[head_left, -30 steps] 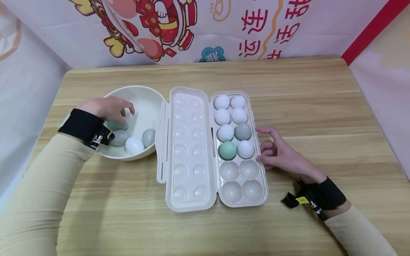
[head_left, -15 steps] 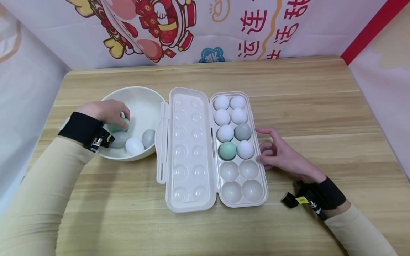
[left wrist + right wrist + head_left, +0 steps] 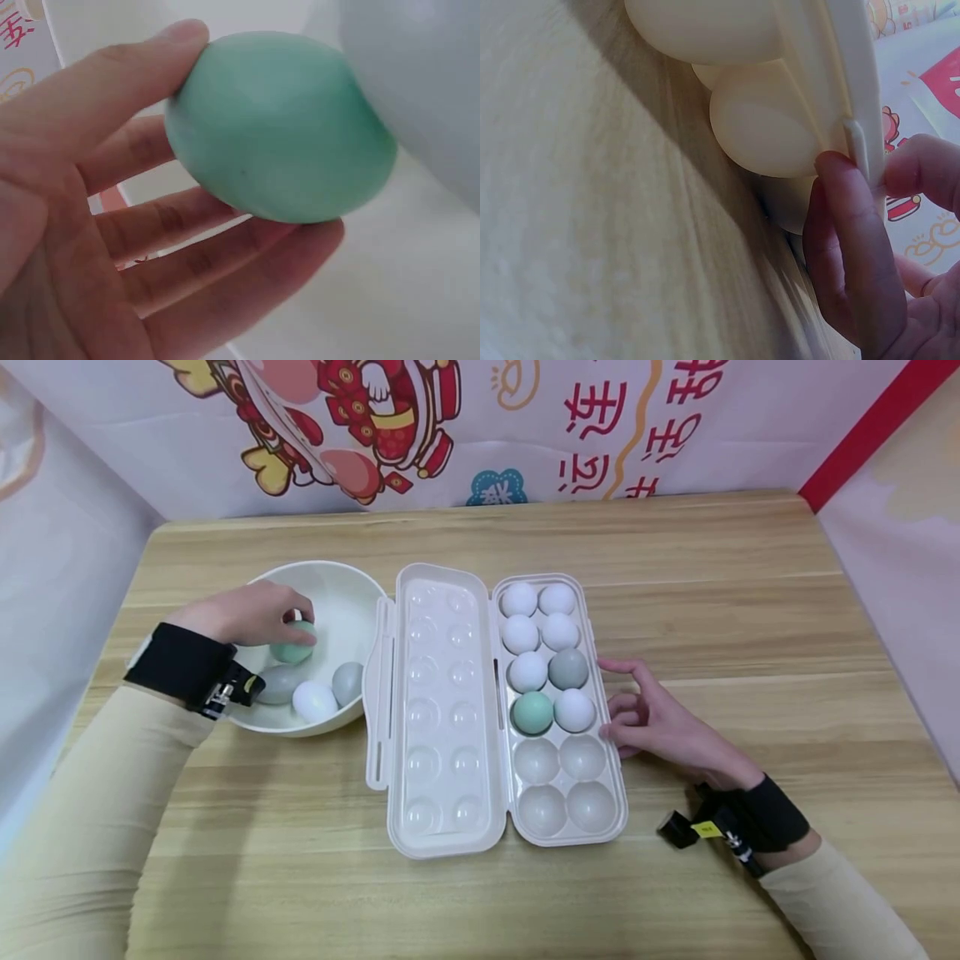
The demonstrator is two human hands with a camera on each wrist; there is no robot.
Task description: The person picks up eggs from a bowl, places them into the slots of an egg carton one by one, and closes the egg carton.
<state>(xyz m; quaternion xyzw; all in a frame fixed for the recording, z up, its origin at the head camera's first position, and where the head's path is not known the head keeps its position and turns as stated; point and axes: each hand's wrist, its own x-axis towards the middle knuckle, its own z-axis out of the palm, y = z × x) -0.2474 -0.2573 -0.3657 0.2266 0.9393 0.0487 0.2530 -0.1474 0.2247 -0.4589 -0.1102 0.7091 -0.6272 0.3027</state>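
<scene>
I have the green egg [image 3: 291,651] in the left of the head frame, inside the white bowl [image 3: 343,606]. My left hand [image 3: 251,614] holds it, thumb on one side and curled fingers on the other, which the left wrist view confirms. Just below it in the frame sit a long grey egg [image 3: 281,684], a white egg [image 3: 314,702] and a smaller-looking grey egg [image 3: 348,683]. My right hand [image 3: 663,724], right of centre, pinches the right edge of the egg carton [image 3: 562,785]. Its upper four rows carry six white eggs, one grey and one green. The open lid [image 3: 445,693] lies at centre frame, its latch flap against the bowl's rim. Everything rests on a wooden table [image 3: 720,568], with a printed cloth [image 3: 465,435] across the top.
</scene>
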